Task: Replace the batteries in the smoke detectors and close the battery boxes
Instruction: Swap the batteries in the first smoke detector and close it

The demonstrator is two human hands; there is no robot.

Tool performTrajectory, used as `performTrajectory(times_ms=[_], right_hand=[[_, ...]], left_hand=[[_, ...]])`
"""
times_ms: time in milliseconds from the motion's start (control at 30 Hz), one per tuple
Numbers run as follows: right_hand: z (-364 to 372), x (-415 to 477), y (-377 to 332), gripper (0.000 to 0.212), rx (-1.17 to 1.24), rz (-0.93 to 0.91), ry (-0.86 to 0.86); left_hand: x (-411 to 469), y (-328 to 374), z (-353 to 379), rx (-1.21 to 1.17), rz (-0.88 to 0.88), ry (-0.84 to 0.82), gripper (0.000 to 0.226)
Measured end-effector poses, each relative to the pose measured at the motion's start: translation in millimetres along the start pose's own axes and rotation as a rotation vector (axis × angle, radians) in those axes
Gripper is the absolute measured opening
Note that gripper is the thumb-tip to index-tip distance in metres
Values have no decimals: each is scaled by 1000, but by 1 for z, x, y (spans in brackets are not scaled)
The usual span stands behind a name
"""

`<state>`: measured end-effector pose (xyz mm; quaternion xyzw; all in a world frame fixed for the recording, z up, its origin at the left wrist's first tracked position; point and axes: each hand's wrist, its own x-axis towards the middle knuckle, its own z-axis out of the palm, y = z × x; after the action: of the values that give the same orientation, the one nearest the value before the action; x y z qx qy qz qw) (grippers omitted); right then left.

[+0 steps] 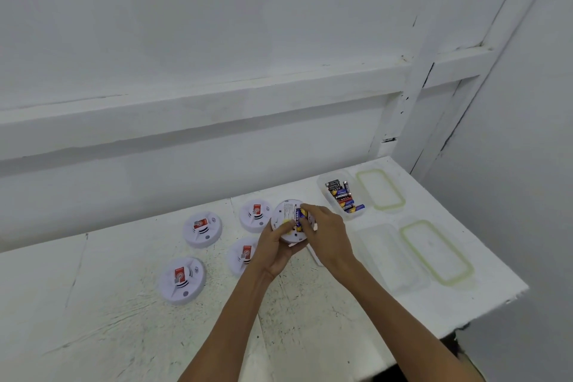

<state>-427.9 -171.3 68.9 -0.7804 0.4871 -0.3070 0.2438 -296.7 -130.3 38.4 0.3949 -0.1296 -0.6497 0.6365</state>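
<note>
Item 1. Held detector [288,226]: round, white, raised off the table [124,319] just right of the group, its back turned up toward me and tilted. The battery bay is open.

Item 2. Battery [298,220]: blue and yellow, lying in that bay. Its long axis runs from near to far, leaning slightly. Which pole faces which way I cannot tell.

Item 3. My left hand [274,250]: cups the held detector from below. The fingers wrap its near rim and the thumb lies across its back.

Item 4. My right hand [325,232]: comes over from the right, with the fingers curled down onto the battery, pinching it at the bay.

Item 5. Four detectors, flat on the table, faces up, each with a red label at centre: far left [203,229], far middle [255,215], near left [182,280], and near middle [243,256], which is partly behind my left hand.

Item 6. Box [322,187]: clear plastic, at the far right. It holds a loose heap of batteries [344,197], blue, black and red, lying at mixed angles. Its lid [380,189] lies just beside it on the right.

Item 7. Empty box [392,257]: clear, nearer to me, with nothing in it. A second lid [437,253] lies beside it on the right.
</note>
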Motion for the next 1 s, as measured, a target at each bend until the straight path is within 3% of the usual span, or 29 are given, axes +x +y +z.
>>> performTrajectory(times_ms=[267, 400, 567, 700, 833, 1000], right_hand=[[0, -2, 10, 18, 52, 0, 69], [2, 2, 15, 27, -41, -48, 92], [-1, 7, 13, 38, -29, -106, -14], [-9, 15, 12, 17, 22, -100, -26], [-18, 15, 13, 12, 187, -65, -55], [-39, 10, 20, 16, 319, 88, 134]], left_hand=[[0, -16, 2, -35, -29, 28, 39], [-1, -18, 6, 15, -1, 14, 38], [-2, -13, 4, 18, 20, 26, 48], [-2, -13, 0, -24, 19, 10, 47], [2, -15, -2, -41, 8, 11, 64], [6, -25, 10, -22, 16, -3, 50]])
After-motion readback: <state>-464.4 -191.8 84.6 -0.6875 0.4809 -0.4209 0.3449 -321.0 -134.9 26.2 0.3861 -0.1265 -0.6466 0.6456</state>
